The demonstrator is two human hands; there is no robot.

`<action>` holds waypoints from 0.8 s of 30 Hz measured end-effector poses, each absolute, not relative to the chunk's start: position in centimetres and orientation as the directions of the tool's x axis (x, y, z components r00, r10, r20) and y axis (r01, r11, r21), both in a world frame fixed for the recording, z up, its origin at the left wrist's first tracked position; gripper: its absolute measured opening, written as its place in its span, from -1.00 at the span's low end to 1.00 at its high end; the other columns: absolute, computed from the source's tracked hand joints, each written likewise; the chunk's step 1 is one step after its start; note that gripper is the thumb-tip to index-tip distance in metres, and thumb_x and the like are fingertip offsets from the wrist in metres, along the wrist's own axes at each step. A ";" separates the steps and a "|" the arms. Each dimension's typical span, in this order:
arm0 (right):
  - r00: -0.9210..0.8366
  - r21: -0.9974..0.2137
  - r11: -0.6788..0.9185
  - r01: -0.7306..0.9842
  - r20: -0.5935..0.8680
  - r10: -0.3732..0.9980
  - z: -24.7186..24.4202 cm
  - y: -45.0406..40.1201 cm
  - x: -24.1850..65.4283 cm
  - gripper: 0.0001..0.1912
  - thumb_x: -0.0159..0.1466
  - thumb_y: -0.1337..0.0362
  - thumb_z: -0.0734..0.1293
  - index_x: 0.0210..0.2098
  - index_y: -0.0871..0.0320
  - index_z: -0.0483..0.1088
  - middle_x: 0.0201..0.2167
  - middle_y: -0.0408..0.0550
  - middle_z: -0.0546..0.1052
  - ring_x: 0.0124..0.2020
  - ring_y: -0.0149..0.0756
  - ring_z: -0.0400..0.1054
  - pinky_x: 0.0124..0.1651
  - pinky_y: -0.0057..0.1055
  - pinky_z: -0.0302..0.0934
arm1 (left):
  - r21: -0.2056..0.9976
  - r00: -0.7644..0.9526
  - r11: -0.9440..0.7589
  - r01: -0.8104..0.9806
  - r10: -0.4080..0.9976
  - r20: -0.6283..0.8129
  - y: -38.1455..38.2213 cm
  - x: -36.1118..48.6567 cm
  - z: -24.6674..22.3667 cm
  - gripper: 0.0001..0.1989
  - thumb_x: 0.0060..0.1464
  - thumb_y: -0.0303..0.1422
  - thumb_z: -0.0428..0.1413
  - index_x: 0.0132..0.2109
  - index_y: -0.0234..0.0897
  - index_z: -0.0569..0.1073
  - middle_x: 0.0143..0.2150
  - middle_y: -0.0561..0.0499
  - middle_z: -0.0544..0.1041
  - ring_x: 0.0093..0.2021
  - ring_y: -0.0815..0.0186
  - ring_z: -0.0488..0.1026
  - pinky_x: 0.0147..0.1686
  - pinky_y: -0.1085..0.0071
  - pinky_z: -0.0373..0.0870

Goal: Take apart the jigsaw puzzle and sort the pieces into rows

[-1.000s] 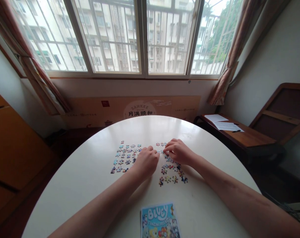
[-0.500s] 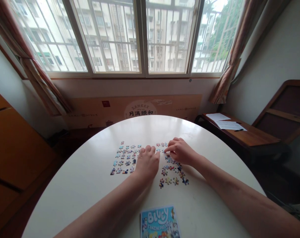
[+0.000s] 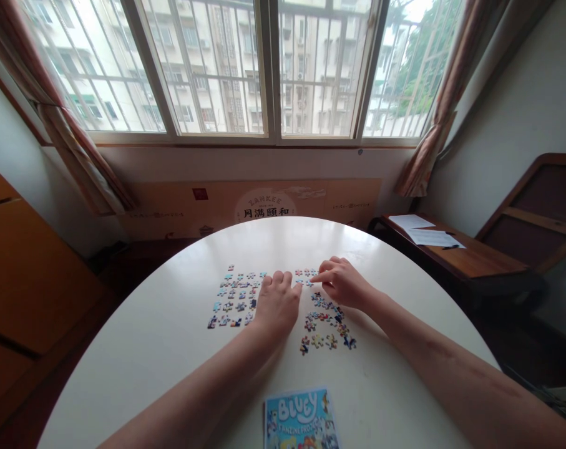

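Small jigsaw puzzle pieces lie on the white round table [image 3: 170, 374]. My left hand [image 3: 278, 304] rests palm down at the right side of the left group of pieces [image 3: 240, 294], covering some; its fingers bend downward with the tips hidden, and the thumb stands apart beside a puzzle piece. My right hand [image 3: 344, 284] stretches its index finger to a light blue puzzle piece [image 3: 309, 283], touching or nearly touching it, with the other fingers curled. Pinkish pieces [image 3: 306, 272] lie just beyond that fingertip. Nearer me is a looser group of pieces [image 3: 322, 317], partly under my right wrist.
A blue "Bluey" booklet or box lid [image 3: 301, 419] lies at the table's near edge. To the right stands a wooden chair or bench [image 3: 493, 255] with papers [image 3: 435, 237] and a pen. A large printed cardboard panel [image 3: 170, 206] leans beneath the barred window.
Both hands stay almost where they were, with only a very slight shift. The right index finger remains at the light blue piece. The view has moved slightly.
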State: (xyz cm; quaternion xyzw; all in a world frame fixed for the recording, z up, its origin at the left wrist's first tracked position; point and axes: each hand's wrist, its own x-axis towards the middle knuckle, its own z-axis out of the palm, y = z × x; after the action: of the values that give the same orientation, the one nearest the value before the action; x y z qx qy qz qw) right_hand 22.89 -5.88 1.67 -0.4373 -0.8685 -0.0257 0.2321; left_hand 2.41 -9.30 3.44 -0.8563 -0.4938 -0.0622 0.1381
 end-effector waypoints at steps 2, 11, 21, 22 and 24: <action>-0.511 -0.161 0.615 0.772 0.418 0.751 1.6 -5.9 22.8 -0.59 0.21 0.50 0.30 -0.15 -0.11 0.61 -0.28 -0.07 0.56 -0.22 -0.23 0.30 -0.09 -0.25 0.09 | -0.180 0.506 -0.474 0.862 0.829 0.238 -9.3 2.4 3.4 -0.70 0.20 -0.53 -0.03 -0.06 -0.23 0.55 -0.15 -0.18 0.46 -0.10 0.07 0.31 -0.13 0.15 0.18; -0.504 -0.172 0.617 0.768 0.432 0.748 0.9 -5.5 22.9 -0.62 0.22 0.49 0.32 -0.16 -0.09 0.62 -0.31 -0.07 0.57 -0.25 -0.25 0.30 -0.10 -0.26 0.10 | -0.173 0.494 -0.464 0.869 0.838 0.232 -9.1 2.5 3.3 -0.71 0.23 -0.48 -0.02 -0.08 -0.21 0.57 -0.14 -0.19 0.44 -0.07 0.04 0.29 -0.11 0.13 0.16; -0.604 -0.266 0.710 0.652 0.384 0.699 4.1 -6.9 24.6 -0.54 0.11 0.60 0.28 -0.26 -0.06 0.64 -0.34 -0.12 0.57 -0.30 -0.30 0.33 -0.16 -0.33 0.22 | -0.179 0.609 -0.586 0.790 0.722 0.327 -9.4 2.1 3.2 -0.68 0.16 -0.59 0.00 -0.11 -0.22 0.58 -0.16 -0.15 0.46 -0.13 0.10 0.32 -0.14 0.17 0.23; -0.617 -0.273 0.715 0.643 0.369 0.695 4.1 -7.0 24.6 -0.53 0.11 0.60 0.28 -0.25 -0.07 0.63 -0.34 -0.12 0.57 -0.30 -0.30 0.33 -0.17 -0.34 0.22 | -0.164 0.637 -0.623 0.765 0.696 0.331 -9.5 2.1 3.2 -0.68 0.15 -0.60 0.01 -0.13 -0.21 0.59 -0.17 -0.13 0.47 -0.13 0.12 0.33 -0.14 0.19 0.24; -0.641 -0.272 0.726 0.632 0.343 0.687 4.0 -7.0 24.4 -0.52 0.10 0.59 0.28 -0.25 -0.09 0.63 -0.36 -0.13 0.57 -0.33 -0.31 0.33 -0.19 -0.35 0.22 | -0.123 0.687 -0.693 0.710 0.645 0.336 -9.6 2.1 3.1 -0.67 0.13 -0.61 0.04 -0.12 -0.16 0.59 -0.16 -0.10 0.47 -0.13 0.16 0.33 -0.14 0.22 0.26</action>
State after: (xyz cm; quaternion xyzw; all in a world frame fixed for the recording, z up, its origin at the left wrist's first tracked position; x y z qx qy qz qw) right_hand 24.35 -7.04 4.04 -0.3649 -0.9035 0.0636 0.2154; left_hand 2.10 -9.58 3.14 -0.9101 -0.3722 -0.1346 0.1224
